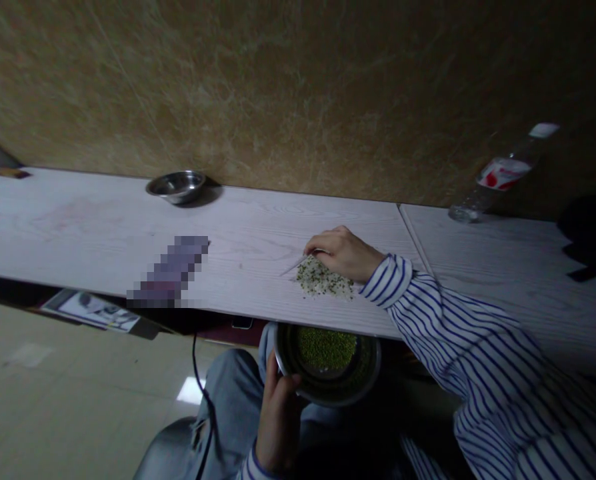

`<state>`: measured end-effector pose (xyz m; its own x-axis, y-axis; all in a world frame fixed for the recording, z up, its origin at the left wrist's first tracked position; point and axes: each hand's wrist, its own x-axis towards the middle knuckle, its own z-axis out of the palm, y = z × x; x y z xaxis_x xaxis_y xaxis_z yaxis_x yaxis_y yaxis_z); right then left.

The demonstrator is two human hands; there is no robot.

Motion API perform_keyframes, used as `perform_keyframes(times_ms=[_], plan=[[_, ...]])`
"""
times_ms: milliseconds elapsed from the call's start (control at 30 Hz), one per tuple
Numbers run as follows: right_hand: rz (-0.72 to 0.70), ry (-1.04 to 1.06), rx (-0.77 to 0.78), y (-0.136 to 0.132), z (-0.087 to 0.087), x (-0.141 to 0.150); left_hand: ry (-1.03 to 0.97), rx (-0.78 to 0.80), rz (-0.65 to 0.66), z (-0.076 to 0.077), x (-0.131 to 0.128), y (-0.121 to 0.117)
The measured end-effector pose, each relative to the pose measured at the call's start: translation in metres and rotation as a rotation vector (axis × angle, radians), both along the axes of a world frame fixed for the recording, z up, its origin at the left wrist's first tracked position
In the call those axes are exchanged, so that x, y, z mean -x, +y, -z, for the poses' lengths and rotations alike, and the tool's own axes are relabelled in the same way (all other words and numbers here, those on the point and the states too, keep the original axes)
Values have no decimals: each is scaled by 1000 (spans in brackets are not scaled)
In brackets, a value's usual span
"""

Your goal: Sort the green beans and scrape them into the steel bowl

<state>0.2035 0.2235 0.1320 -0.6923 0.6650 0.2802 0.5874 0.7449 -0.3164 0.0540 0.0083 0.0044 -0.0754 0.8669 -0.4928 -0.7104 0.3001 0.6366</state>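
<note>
Hands: 2, one right and one left, both in blue-and-white striped sleeves.
Right hand: 1, fingers drawn in narrow around a thin pale strip, resting over the grain pile.
Thin pale strip: 1, jutting out past the fingertips at the pile's left edge.
Grain pile: 1, white grains mixed with green ones, too many to count; spread on the surface near its front edge, partly under the right hand.
Left hand: 1, clasping the near-left rim of the large metal bowl, thumb at the rim.
Large metal bowl: 1, below the surface's front edge, over the person's lap.
Green beans: one layer, small and round, uncounted, in the large metal bowl.
Surface: 1, pale wood-grain, a seam at right, set along a brown marbled wall.
Small metal bowl: 1, on the surface beside the wall, left of the pile.
Bottle: 1, clear, white cap, red-and-white label; on the surface at right, near the wall.
Pixelated item: 1, purplish, left of the pile; identity cannot be told.
Black cable: 1, hanging below the front edge.
Printed sheet: 1, under the surface at left.
</note>
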Motion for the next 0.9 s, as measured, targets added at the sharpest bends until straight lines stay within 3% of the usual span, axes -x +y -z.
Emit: perform_keyframes(times_ms=[133,300,700,800,900], plan=[[-96,-88,58,18,8,13,-27,5,-14,3,2,-1],[-153,-93,88,19,16,-5,-19,15,-27,4,4,1],[-96,-125,74,-4,1,-52,-28,1,1,2,-1,3],[-46,-104,32,-6,-3,-60,-27,6,13,3,0,3],[132,-55,-62,3,-4,-59,-43,-1,19,4,1,3]])
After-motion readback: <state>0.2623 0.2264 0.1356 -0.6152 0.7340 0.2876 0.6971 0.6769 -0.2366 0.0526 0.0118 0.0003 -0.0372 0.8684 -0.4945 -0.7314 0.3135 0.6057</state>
